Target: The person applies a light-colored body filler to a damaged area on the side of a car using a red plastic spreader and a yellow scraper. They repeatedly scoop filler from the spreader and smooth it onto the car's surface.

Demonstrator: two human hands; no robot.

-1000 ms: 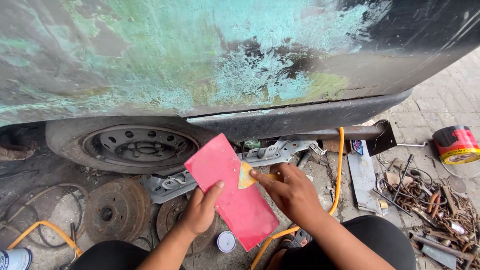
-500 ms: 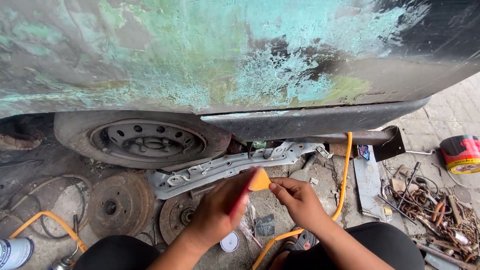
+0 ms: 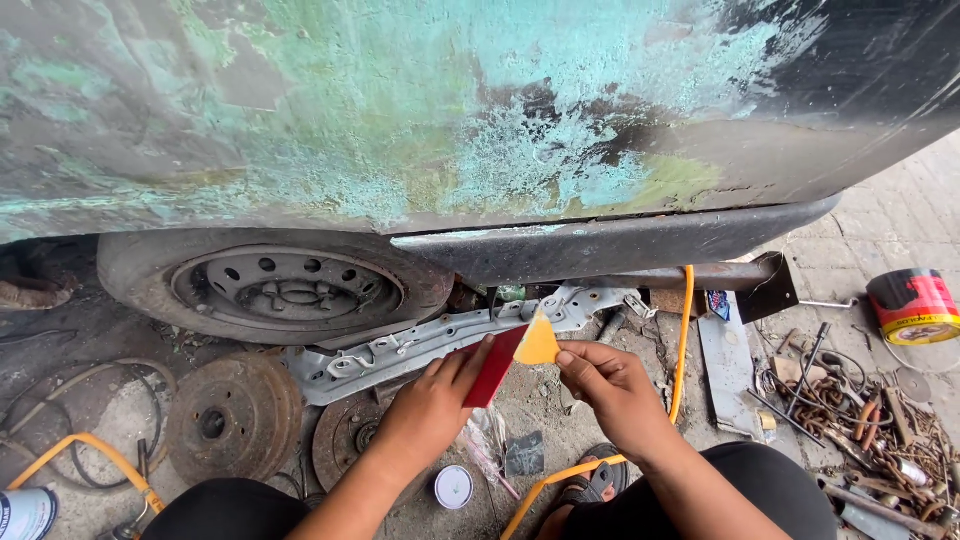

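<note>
My left hand (image 3: 430,410) grips a flat red board (image 3: 494,365), now turned nearly edge-on. My right hand (image 3: 612,392) pinches a small yellow spreader (image 3: 538,344) whose edge rests against the red board. Both hands hover low, in front of the sanded car body panel (image 3: 450,120) with patchy green and grey filler, just above a grey metal bracket (image 3: 420,345) lying on the ground.
A worn wheel (image 3: 275,285) sits under the car at the left. Rusty brake drums (image 3: 225,415) lie on the ground, with a small white lid (image 3: 453,487) by my knees. An orange hose (image 3: 685,340) runs past; a red tin (image 3: 915,305) and scrap metal (image 3: 850,410) lie right.
The red board turned from flat and face-up to nearly edge-on in my left hand. My right hand brought the yellow spreader along its edge, and both hands rose slightly toward the car.
</note>
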